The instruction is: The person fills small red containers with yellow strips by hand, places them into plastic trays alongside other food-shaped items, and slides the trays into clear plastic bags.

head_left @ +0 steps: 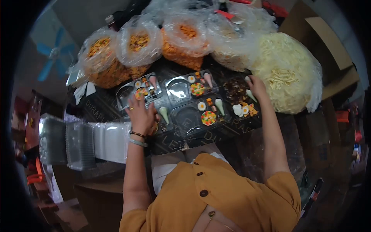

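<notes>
My left hand (pixel 142 118) lies over the lower-left clear plastic tray with its fingers spread, covering part of the contents; a pale green cone-shaped sweet (pixel 164 115) shows beside it. My right hand (pixel 258 88) reaches down at the right, fingertips bent together by a small white piece, just above a green cone-shaped piece (pixel 251 96) and beside a heap of dark brown pieces (pixel 235 89). Other clear trays (pixel 177 91) hold pizza-shaped sweets (pixel 197 89), fried-egg sweets (pixel 201 106), small orange pieces and pink or green cones (pixel 208 79).
Open plastic bags of orange pieces (pixel 102 67) line the back of the black table covering (pixel 104 106). A big bag of pale yellow pieces (pixel 288 73) stands right. Loose egg sweets (pixel 241 110) lie below the brown heap. Stacked clear containers (pixel 80 141) sit left; a cardboard box (pixel 328 42) stands behind.
</notes>
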{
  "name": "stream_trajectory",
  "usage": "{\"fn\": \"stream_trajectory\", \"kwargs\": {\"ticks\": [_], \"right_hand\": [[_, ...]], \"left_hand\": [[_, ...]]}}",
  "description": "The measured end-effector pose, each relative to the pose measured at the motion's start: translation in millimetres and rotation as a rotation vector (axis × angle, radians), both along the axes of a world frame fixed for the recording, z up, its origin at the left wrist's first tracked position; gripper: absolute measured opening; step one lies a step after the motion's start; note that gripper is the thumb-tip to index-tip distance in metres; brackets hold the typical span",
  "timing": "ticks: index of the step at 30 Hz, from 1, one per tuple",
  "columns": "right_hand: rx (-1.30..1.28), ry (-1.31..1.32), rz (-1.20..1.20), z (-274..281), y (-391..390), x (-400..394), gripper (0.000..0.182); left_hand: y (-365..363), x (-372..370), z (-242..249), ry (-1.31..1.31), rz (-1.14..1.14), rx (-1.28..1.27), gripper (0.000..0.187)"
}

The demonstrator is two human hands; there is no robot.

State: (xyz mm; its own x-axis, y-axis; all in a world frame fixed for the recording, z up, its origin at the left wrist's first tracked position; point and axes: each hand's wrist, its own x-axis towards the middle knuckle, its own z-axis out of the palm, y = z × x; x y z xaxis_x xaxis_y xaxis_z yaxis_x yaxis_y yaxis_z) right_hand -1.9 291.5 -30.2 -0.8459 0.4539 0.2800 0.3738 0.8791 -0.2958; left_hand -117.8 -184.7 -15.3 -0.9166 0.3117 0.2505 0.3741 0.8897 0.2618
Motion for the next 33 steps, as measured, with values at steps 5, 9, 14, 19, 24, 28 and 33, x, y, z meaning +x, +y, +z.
{"fn": "stream_trajectory", "kwargs": {"ticks": [5,9,14,19,24,28,33], "right_hand": [[-0.121,0.136,-0.068,18.4,-11.1,3.8,0.033],[-0.352,0.139,0.012,4.8,-23.0,10.2,0.030],[-0.437,0.343,-0.035,-24.8,-10.7,22.9,0.028],[-0.564,0.381,-0.045,-29.8,-23.6,35.8,0.029],[-0.676,0.459,-0.151,-32.3,-27.1,37.0,0.030],[-0.664,0.509,-0.141,-37.8,-26.0,34.8,0.032],[-0.675,0.517,-0.152,-35.8,-31.1,33.9,0.032]], "left_hand": [[-15.5,-29.2,-10.4,-0.169,-0.066,-0.015,0.048],[-30.0,-23.4,-3.7,-0.200,-0.153,0.038,0.045],[-32.5,-35.3,-7.3,-0.024,-0.196,0.320,0.020],[-23.8,-48.4,-3.2,-0.039,-0.242,0.284,0.017],[-25.6,-56.6,-5.2,-0.119,-0.320,0.242,0.016],[-29.5,-63.0,-4.1,-0.246,-0.283,0.448,0.013],[-24.3,-63.7,-3.8,-0.202,-0.264,0.379,0.016]]}}
